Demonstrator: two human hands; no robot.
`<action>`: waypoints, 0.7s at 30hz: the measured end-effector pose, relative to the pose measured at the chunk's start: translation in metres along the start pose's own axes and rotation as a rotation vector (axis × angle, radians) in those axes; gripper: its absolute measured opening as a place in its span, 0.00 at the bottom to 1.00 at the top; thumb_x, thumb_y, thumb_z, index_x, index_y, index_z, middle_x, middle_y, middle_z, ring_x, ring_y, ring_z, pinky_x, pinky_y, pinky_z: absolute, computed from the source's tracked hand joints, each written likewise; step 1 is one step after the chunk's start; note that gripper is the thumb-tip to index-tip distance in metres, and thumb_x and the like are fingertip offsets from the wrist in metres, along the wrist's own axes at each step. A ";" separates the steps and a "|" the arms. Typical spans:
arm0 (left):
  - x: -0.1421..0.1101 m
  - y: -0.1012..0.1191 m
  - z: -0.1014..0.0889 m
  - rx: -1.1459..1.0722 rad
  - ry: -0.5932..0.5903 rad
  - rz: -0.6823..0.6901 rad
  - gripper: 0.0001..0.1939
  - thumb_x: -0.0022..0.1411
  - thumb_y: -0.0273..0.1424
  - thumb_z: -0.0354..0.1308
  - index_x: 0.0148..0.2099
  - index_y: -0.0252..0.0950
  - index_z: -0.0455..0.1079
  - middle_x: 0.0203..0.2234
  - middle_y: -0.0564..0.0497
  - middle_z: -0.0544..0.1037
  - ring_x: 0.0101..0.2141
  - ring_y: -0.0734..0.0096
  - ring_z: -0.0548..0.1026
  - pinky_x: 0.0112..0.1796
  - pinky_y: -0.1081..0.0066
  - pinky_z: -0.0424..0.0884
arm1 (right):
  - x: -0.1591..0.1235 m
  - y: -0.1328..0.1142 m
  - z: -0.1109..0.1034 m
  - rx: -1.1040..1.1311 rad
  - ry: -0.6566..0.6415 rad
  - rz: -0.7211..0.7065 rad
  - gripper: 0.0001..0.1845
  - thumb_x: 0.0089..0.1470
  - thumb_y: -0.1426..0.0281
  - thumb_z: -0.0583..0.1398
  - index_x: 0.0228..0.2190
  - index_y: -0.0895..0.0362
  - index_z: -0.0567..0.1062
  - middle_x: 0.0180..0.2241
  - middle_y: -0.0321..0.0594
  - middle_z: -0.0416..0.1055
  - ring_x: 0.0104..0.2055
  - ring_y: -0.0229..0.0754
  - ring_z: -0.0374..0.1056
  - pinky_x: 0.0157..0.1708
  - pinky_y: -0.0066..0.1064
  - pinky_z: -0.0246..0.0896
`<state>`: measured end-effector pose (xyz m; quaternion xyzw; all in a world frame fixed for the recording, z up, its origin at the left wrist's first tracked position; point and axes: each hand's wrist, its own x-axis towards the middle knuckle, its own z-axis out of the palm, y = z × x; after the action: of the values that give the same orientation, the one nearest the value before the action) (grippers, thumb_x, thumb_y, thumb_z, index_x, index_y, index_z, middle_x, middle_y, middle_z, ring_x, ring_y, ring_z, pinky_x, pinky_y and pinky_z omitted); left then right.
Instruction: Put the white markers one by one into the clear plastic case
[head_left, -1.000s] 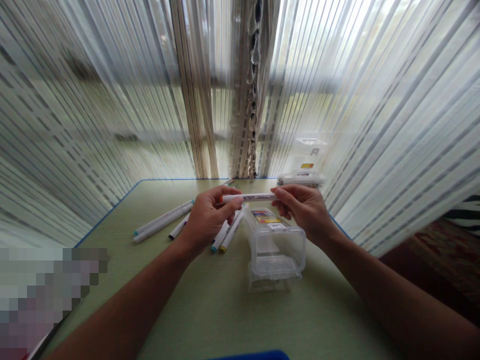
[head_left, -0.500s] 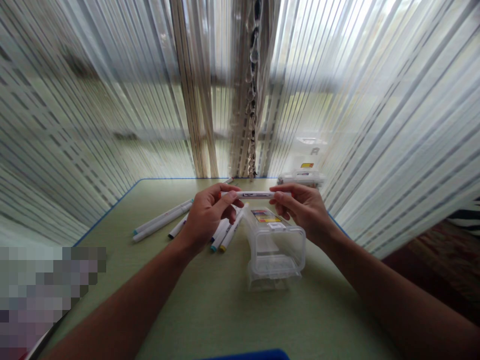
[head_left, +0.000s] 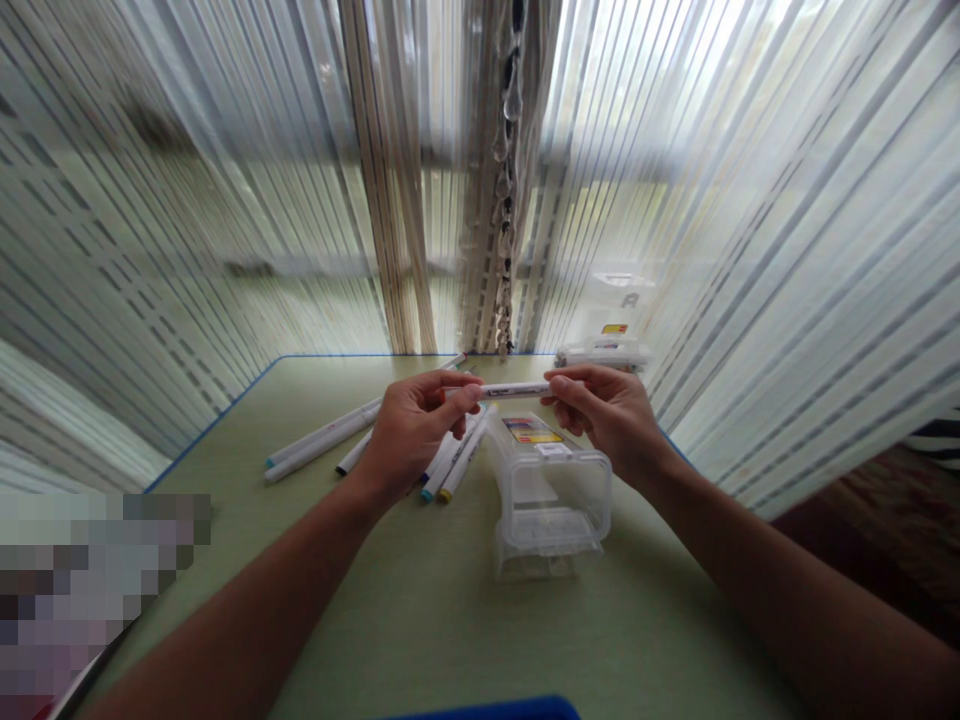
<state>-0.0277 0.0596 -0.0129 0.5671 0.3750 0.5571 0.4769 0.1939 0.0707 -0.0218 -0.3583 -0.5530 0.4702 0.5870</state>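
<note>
A white marker (head_left: 516, 391) with dark printing is held level above the table, one end in each hand. My left hand (head_left: 412, 425) pinches its left end, where a bit of orange shows. At the other end, the fingers of my right hand (head_left: 611, 415) close round the tip and hide it. Just below the marker, a clear plastic box (head_left: 555, 500) with a yellow label lies on its side, its open end towards me. Several white markers with coloured ends (head_left: 450, 470) lie left of the box, partly covered by my left hand.
Two more markers (head_left: 319, 445) lie side by side at the left of the green table (head_left: 420, 610). A second clear container (head_left: 604, 355) stands at the back right. String curtains (head_left: 285, 200) hang around the table. Something blue (head_left: 510, 708) shows at the near edge.
My hands have shifted very slightly to the right with the marker between them. The box and loose markers have stayed where they were.
</note>
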 end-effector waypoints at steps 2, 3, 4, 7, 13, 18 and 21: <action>0.000 -0.001 0.000 -0.003 0.004 -0.007 0.13 0.55 0.35 0.70 0.39 0.30 0.80 0.24 0.50 0.78 0.20 0.78 0.69 0.23 0.75 0.67 | 0.000 0.000 0.000 0.002 0.005 0.007 0.11 0.48 0.63 0.72 0.31 0.57 0.82 0.24 0.39 0.77 0.19 0.32 0.63 0.16 0.25 0.53; 0.000 -0.001 -0.001 -0.006 0.003 -0.014 0.13 0.55 0.35 0.70 0.39 0.30 0.79 0.24 0.50 0.78 0.20 0.78 0.70 0.23 0.75 0.67 | 0.000 0.000 0.000 0.006 0.006 0.010 0.11 0.48 0.63 0.72 0.31 0.57 0.82 0.24 0.38 0.76 0.19 0.32 0.63 0.16 0.25 0.52; 0.001 -0.001 -0.001 -0.008 0.000 -0.021 0.13 0.55 0.35 0.69 0.39 0.30 0.79 0.25 0.50 0.78 0.21 0.78 0.70 0.23 0.75 0.67 | 0.000 0.000 0.000 0.012 0.007 0.011 0.11 0.47 0.64 0.72 0.31 0.57 0.82 0.23 0.37 0.75 0.19 0.32 0.63 0.16 0.25 0.52; 0.001 -0.002 -0.002 -0.013 -0.018 -0.032 0.14 0.57 0.35 0.68 0.42 0.31 0.79 0.27 0.49 0.79 0.21 0.78 0.70 0.24 0.75 0.68 | 0.001 -0.001 0.000 0.036 0.009 0.004 0.10 0.47 0.64 0.72 0.30 0.56 0.82 0.19 0.33 0.70 0.18 0.31 0.60 0.15 0.24 0.50; 0.001 -0.002 -0.003 0.004 -0.010 -0.017 0.14 0.57 0.35 0.68 0.43 0.31 0.78 0.28 0.49 0.79 0.21 0.78 0.71 0.25 0.75 0.69 | 0.001 0.000 -0.001 0.025 0.017 -0.013 0.11 0.45 0.64 0.73 0.30 0.56 0.83 0.16 0.30 0.65 0.17 0.30 0.55 0.15 0.25 0.48; 0.000 0.003 -0.004 0.067 -0.009 0.002 0.14 0.54 0.34 0.71 0.40 0.32 0.77 0.21 0.54 0.76 0.20 0.78 0.70 0.24 0.76 0.66 | 0.001 -0.001 0.000 0.013 0.014 -0.005 0.12 0.41 0.65 0.75 0.30 0.56 0.82 0.15 0.29 0.64 0.16 0.30 0.54 0.15 0.26 0.48; 0.001 0.003 -0.005 0.054 -0.028 0.005 0.14 0.53 0.34 0.71 0.40 0.31 0.78 0.21 0.54 0.76 0.20 0.79 0.70 0.23 0.77 0.65 | 0.001 -0.002 0.000 0.037 0.009 0.009 0.13 0.40 0.67 0.75 0.30 0.56 0.83 0.16 0.30 0.66 0.17 0.30 0.55 0.15 0.25 0.49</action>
<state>-0.0330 0.0601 -0.0102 0.5884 0.3819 0.5400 0.4652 0.1942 0.0712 -0.0199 -0.3522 -0.5400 0.4815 0.5937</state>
